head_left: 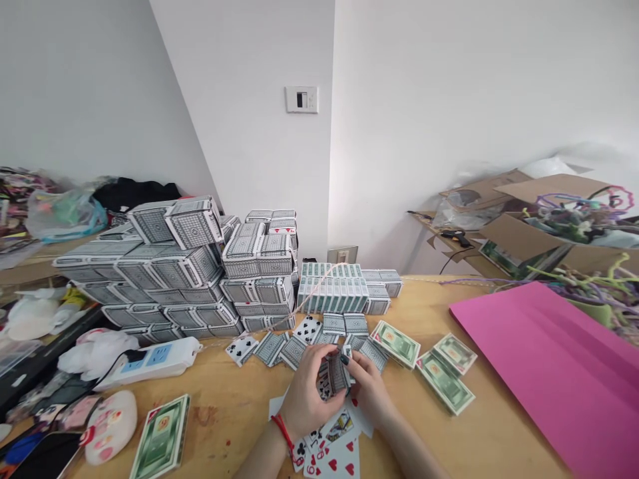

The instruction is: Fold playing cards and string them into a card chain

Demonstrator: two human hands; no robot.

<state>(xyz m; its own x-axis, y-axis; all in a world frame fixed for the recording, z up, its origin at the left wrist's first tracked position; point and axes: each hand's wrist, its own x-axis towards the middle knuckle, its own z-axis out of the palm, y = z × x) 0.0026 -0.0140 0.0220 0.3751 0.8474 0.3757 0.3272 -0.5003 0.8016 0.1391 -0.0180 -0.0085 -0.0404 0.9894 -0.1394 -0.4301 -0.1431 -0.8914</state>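
My left hand (305,392), with a red string at its wrist, is closed round some bent playing cards (338,374) with grey patterned backs. The fingers of my right hand (370,389) pinch the same cards from the other side. Under my hands, loose cards (342,459) lie face up on the table. Just beyond my fingertips are several folded cards (271,348), some back up and some showing black spots. A green card box (397,343) lies close to my right hand, beside two more green boxes (446,384).
Stacked blocks of folded cards (170,273) rise at the back left, with a row of green-edged blocks (332,287) beside them. A white power strip (154,362) and a green box (162,436) lie left. A pink sheet (544,359) and cardboard boxes (524,239) are right.
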